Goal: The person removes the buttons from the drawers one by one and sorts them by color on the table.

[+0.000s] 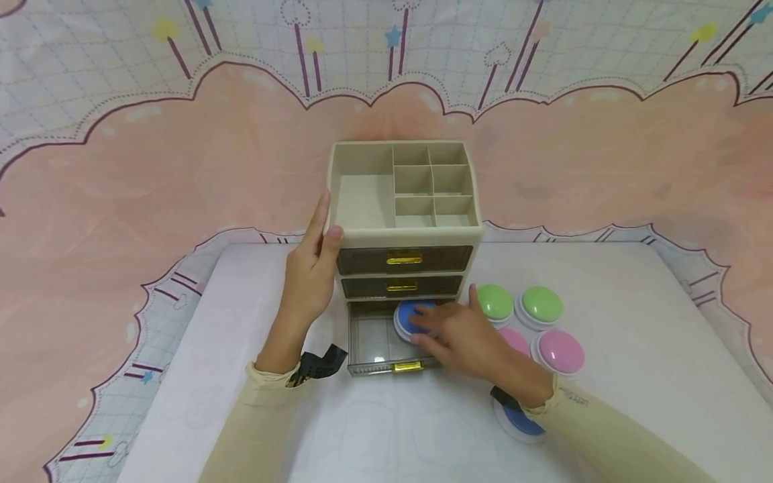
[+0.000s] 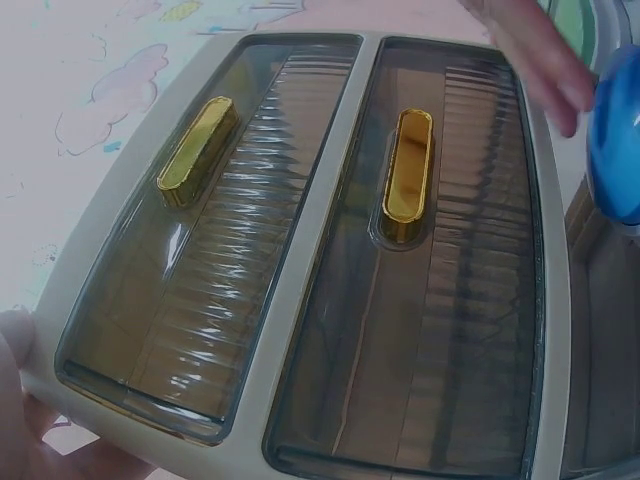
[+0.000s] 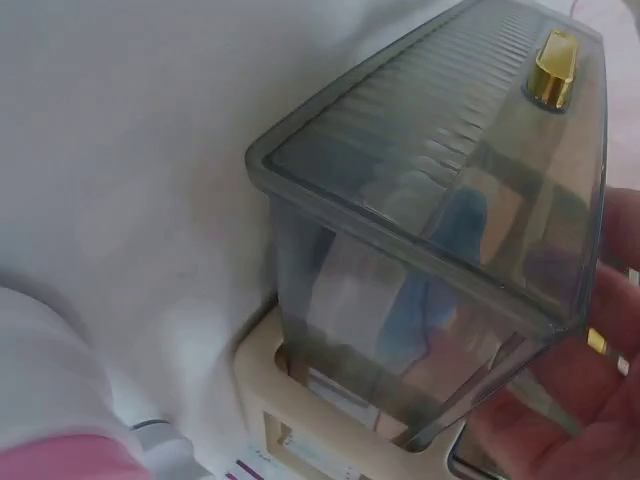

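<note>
A cream desktop drawer cabinet [image 1: 406,236] stands on the table, its bottom clear drawer [image 1: 371,342] pulled out. Along the cabinet's left side lie the straight fingers of my left hand [image 1: 308,282], thumb against the upper front corner. My right hand [image 1: 468,335] reaches over the drawer and holds a round push button with a blue dome [image 1: 407,315] and white base, fingers on its top and side. The left wrist view shows this blue dome at the right edge. Through the drawer wall [image 3: 350,300] in the right wrist view, blue shows; whether the base touches the drawer floor is hidden.
Right of the cabinet are two green push buttons [image 1: 541,304] and two pink ones [image 1: 561,351]. Another blue push button [image 1: 523,424] lies partly under my right sleeve. Two upper drawers with gold handles [image 1: 404,259] are closed. A patterned cloth [image 1: 241,168] hangs behind.
</note>
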The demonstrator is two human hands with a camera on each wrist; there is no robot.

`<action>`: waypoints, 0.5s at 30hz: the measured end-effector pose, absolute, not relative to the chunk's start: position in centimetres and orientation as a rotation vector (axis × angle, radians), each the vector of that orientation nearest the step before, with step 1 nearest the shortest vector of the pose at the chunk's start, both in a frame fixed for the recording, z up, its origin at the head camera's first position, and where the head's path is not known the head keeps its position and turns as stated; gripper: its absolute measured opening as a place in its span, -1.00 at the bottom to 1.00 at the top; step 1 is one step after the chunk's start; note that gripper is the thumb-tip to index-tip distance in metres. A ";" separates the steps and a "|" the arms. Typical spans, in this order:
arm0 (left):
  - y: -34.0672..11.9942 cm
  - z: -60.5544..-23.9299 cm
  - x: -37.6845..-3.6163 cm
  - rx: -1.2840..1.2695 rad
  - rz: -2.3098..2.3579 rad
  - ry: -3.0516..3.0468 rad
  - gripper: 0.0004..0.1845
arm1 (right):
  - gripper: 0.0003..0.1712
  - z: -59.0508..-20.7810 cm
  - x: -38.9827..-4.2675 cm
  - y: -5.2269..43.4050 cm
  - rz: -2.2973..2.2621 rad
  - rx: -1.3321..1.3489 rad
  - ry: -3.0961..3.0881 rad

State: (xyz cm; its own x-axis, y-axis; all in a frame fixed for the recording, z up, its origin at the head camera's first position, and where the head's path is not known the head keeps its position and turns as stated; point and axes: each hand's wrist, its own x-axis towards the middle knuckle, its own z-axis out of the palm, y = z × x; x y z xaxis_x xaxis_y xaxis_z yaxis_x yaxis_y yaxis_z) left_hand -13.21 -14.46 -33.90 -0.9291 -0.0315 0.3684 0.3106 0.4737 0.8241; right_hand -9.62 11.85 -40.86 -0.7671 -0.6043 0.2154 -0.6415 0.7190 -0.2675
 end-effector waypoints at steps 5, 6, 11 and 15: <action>-14.6 -34.0 -13.2 -0.231 -1.454 -2.390 -0.37 | -0.48 -41.0 -9.9 11.2 0.446 0.991 -2.902; -14.6 -34.0 -13.1 -0.229 -1.458 -2.391 -0.37 | -0.46 -41.1 -10.0 11.0 0.427 0.995 -2.904; -14.5 -33.9 -13.1 -0.233 -1.465 -2.388 -0.38 | -0.40 -41.5 -10.5 10.4 0.427 1.005 -2.813; -14.5 -33.9 -13.1 -0.236 -1.459 -2.386 -0.36 | -0.34 -41.6 -10.8 10.3 0.463 1.028 -2.775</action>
